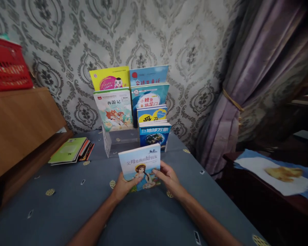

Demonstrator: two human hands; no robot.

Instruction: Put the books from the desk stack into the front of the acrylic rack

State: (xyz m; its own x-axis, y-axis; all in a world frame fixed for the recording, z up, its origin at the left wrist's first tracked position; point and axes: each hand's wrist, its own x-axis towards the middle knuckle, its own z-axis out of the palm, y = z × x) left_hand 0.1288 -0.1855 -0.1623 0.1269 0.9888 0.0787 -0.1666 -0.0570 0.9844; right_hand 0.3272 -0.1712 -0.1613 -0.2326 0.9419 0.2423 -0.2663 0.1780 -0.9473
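Observation:
A light-blue picture-cover book, showing a girl in a yellow hat, is held upright and slightly tilted above the table. My left hand grips its lower left corner, thumb across the cover. On the right edge, my right hand is closed with its thumb on the front. Just behind stands a clear tiered book rack. Its left side bears a yellow book and a white-green book. On its right are a blue book, a teal book, a blue-yellow book and an earth-cover book.
A stack of books lies flat at the left of the blue-grey tablecloth. Beyond it are a wooden cabinet and a red basket. A tied purple curtain hangs at right, near a dark ledge with a cloth.

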